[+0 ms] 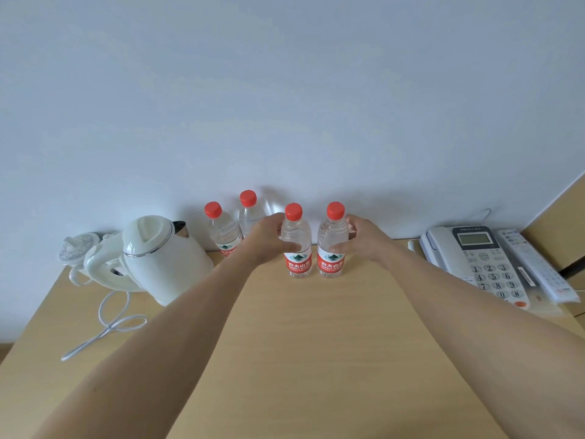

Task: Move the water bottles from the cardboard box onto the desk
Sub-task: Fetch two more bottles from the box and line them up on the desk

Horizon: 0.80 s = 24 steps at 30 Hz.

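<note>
Two hands out, arms stretched over the desk (316,343) | my left hand (269,237) grips the left front bottle (296,248), my right hand (361,240) grips the right front bottle (330,245), both upright on the desk | two rear bottles (223,231) stand behind, left arm partly covering them.

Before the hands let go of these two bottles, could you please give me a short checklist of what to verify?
1. Left hand grips the left front bottle: ok.
2. Right hand grips the right front bottle: ok.
3. Both upright, bases on the desk: ok.
4. Two back bottles standing: ok.
5. Clear of the kettle and phone: ok.
6. Cardboard box emptied: cannot tell, out of view.
</note>
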Motion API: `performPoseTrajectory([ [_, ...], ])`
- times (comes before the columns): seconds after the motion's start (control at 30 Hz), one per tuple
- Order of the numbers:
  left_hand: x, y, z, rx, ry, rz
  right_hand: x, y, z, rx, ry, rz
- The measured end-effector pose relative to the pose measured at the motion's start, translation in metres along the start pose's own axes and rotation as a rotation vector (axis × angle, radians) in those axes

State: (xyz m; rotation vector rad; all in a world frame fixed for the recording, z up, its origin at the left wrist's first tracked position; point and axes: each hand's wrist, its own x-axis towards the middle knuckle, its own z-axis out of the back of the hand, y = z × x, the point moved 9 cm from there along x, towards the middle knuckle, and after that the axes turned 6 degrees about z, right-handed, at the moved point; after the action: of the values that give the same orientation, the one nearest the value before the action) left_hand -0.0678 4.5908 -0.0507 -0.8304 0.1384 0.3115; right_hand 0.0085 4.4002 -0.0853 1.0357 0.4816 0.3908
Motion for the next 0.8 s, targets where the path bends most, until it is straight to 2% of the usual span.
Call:
performPoseTrajectory([
  [0.17, -0.006, -0.045, 0.040, 0.273, -0.231, -0.121, -0.002, 0.026, 0.014, -0.074, -0.036, 0.081],
  [0.43, -0.004, -0.078, 0.043, 0.658, -0.237, -0.147, -0.007, 0.048, 0.025, -0.260, -0.129, 0.208],
  [0.8, 0.014, -0.076, 0.054, 0.726, -0.283, -0.115, -0.008, 0.045, 0.024, -0.315, -0.176, 0.224],
])
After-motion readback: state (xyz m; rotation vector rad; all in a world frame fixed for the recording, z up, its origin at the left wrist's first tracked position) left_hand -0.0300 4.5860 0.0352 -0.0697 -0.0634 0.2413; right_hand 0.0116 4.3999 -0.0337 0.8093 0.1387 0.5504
